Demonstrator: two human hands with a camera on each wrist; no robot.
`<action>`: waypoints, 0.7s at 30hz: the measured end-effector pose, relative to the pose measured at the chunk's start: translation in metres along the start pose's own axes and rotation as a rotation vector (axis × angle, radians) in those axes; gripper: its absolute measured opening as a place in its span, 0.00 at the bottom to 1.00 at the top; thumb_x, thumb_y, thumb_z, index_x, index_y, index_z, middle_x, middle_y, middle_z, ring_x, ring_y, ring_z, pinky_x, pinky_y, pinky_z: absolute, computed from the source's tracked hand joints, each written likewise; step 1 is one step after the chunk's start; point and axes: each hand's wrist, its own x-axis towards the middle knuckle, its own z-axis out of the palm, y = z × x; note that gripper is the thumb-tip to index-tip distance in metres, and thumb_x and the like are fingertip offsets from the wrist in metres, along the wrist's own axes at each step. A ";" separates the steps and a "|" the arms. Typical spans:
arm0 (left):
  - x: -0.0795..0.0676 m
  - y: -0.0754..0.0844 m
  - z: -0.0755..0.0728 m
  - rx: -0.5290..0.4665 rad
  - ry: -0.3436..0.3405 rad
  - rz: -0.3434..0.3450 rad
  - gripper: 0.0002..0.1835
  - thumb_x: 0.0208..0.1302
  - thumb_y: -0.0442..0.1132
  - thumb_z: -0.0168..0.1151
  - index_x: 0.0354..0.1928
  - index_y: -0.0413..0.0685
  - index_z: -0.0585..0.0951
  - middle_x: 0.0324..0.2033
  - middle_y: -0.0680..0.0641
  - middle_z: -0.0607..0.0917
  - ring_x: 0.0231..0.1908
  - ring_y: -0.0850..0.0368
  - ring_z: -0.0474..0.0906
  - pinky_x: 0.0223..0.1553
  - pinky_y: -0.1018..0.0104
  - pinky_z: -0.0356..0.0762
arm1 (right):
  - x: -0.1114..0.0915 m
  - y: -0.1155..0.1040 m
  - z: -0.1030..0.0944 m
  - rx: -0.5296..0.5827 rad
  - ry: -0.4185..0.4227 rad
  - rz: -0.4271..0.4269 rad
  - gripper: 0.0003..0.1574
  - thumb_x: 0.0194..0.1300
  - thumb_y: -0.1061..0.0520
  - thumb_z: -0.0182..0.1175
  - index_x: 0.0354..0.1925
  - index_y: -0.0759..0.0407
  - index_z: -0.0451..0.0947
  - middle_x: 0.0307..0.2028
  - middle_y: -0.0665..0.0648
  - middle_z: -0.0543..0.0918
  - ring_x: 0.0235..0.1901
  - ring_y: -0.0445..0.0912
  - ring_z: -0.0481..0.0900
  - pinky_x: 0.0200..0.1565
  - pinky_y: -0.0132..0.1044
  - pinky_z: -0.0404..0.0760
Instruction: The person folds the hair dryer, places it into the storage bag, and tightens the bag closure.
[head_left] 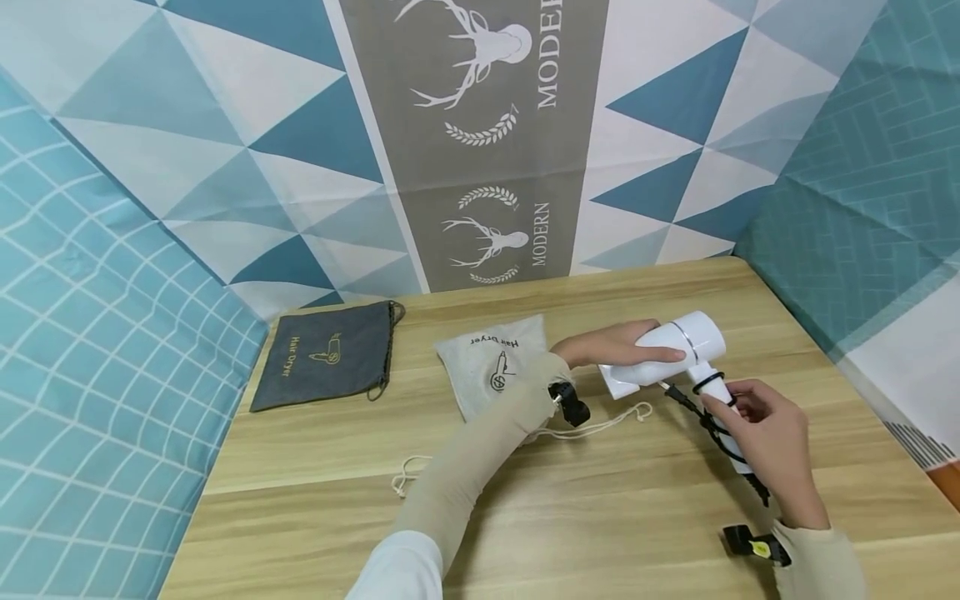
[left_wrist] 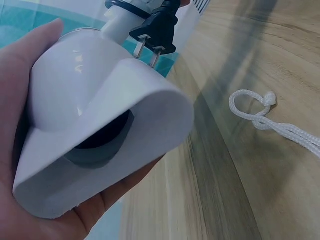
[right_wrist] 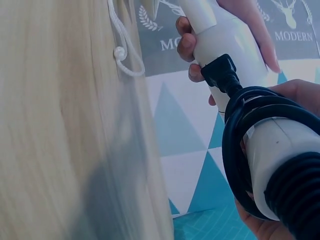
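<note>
A white hair dryer (head_left: 660,342) is held over the right side of the wooden table by both hands. My left hand (head_left: 596,343) grips its barrel, thumb on one side and fingers on the other, close behind the flared nozzle (left_wrist: 165,112). The right hand (head_left: 776,433) holds the handle, around which a black cord (right_wrist: 232,165) is wound. From the coils sticks out a two-pin plug (left_wrist: 159,30), beside the barrel. Left of the dryer lies a light grey drawstring pouch (head_left: 491,354) printed "Hair Dryer", partly hidden by my left forearm.
A dark grey drawstring pouch (head_left: 322,354) lies flat at the table's back left. White drawstring (head_left: 600,427) trails from the light pouch across the wooden table (head_left: 600,533). Patterned cloth walls (head_left: 90,333) border the table at the back and both sides.
</note>
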 end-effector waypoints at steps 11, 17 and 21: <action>-0.024 0.003 0.001 -0.037 0.043 0.028 0.19 0.71 0.56 0.58 0.52 0.52 0.71 0.36 0.49 0.82 0.28 0.55 0.84 0.29 0.62 0.83 | -0.008 -0.020 0.001 -0.006 0.015 -0.021 0.17 0.60 0.52 0.73 0.42 0.60 0.81 0.23 0.48 0.80 0.20 0.40 0.71 0.20 0.29 0.68; -0.047 0.006 0.004 -0.090 0.096 0.035 0.20 0.70 0.56 0.60 0.52 0.52 0.70 0.35 0.49 0.83 0.26 0.55 0.84 0.28 0.61 0.83 | -0.012 -0.037 0.002 -0.013 0.022 -0.065 0.16 0.58 0.54 0.74 0.41 0.60 0.82 0.23 0.47 0.80 0.21 0.38 0.73 0.23 0.26 0.69; -0.064 0.007 0.004 -0.120 0.132 0.058 0.20 0.70 0.54 0.61 0.53 0.51 0.70 0.35 0.49 0.82 0.26 0.54 0.84 0.27 0.59 0.84 | -0.015 -0.048 0.005 -0.009 0.024 -0.099 0.15 0.56 0.56 0.75 0.40 0.59 0.82 0.24 0.47 0.80 0.22 0.38 0.72 0.25 0.25 0.69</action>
